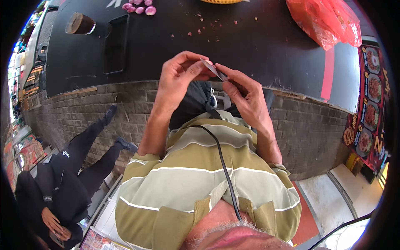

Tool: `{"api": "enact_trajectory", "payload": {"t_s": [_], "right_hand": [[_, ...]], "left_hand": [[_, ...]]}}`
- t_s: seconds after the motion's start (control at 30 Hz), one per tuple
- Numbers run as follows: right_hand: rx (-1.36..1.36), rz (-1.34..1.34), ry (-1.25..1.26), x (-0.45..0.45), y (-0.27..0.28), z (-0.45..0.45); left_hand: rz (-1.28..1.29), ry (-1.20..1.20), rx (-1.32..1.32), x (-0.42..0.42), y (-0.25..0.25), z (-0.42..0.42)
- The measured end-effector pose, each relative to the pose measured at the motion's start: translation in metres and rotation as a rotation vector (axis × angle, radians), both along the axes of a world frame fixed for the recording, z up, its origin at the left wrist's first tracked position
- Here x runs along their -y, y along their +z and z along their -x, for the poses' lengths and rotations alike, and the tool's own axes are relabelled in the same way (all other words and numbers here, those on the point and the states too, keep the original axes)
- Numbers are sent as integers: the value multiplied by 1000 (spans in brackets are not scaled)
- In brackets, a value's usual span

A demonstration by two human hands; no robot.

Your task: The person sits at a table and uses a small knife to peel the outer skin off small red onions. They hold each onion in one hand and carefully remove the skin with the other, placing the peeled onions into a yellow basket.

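My right hand [248,95] pinches a small metal blade [215,70] between thumb and fingers, above the near edge of the black table. Close against the blade, my left hand [184,70] has its fingers curled around a small pale piece [208,62], perhaps a peeled shallot. Fingers and blade partly hide that piece. At the table's far side lies a group of several purple-pink shallots [139,9]. Small peel scraps [199,31] are scattered on the black table [156,59] beyond my hands.
A glass of dark drink [82,24] and an empty black tray [115,47] stand on the left. A yellow basket [222,1] is at the far edge, a red plastic bag [328,22] at far right. Another person [62,184] in dark clothes is at lower left.
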State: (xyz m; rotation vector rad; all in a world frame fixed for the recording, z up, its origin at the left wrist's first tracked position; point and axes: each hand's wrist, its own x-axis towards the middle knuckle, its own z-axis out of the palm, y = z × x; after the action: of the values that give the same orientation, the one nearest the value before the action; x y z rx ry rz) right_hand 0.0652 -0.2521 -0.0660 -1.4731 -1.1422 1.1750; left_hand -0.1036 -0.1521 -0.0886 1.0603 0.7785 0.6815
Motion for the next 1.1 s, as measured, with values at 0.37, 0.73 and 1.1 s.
{"api": "enact_trajectory", "payload": {"t_s": [0.37, 0.73, 1.1], "right_hand": [[212, -239, -25, -9, -3, 7], [144, -255, -40, -8, -10, 12], [-26, -75, -137, -13, -18, 3]], "left_hand": [[54, 103, 188, 7, -7, -2], [-69, 155, 140, 14, -14, -4], [69, 196, 119, 15, 1, -11]]}}
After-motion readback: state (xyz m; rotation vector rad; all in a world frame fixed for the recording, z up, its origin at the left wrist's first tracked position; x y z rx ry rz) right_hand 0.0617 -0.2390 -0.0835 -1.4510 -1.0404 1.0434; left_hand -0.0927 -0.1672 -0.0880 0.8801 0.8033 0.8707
